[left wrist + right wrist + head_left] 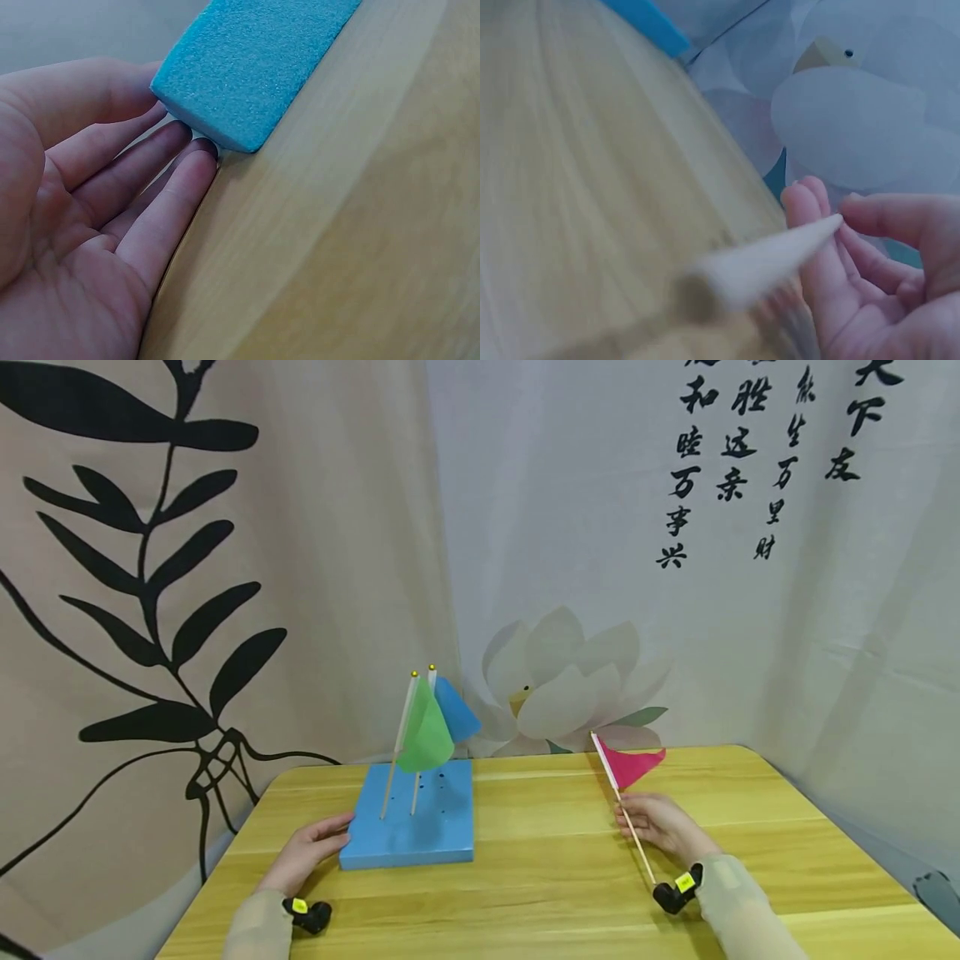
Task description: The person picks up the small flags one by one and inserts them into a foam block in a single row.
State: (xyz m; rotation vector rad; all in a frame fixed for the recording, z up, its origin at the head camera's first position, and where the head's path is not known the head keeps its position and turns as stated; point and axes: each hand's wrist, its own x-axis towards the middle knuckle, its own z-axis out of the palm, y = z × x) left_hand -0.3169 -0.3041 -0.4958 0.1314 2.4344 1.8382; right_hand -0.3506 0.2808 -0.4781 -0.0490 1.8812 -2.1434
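A blue foam board (450,842) with small holes in its top lies flat on the table. Two sticks stand in it, leaning slightly: one bears a green flag (424,737), the other a blue flag (456,712) partly behind the green one. At the board's left side is my left hand (311,850), its fairly straight fingertips touching the edge (196,126). Over to the right, my right hand (666,828) pinches the wooden stick of a red pennant flag (628,767) between thumb and fingers. The stick's lower end (742,274) points toward the right wrist camera.
The yellow wood-grain table (540,893) ends at a back edge close behind the board. Behind it hangs a light curtain (570,543) printed with leaves, a lotus and black characters. Each wrist wears a small black camera (675,893).
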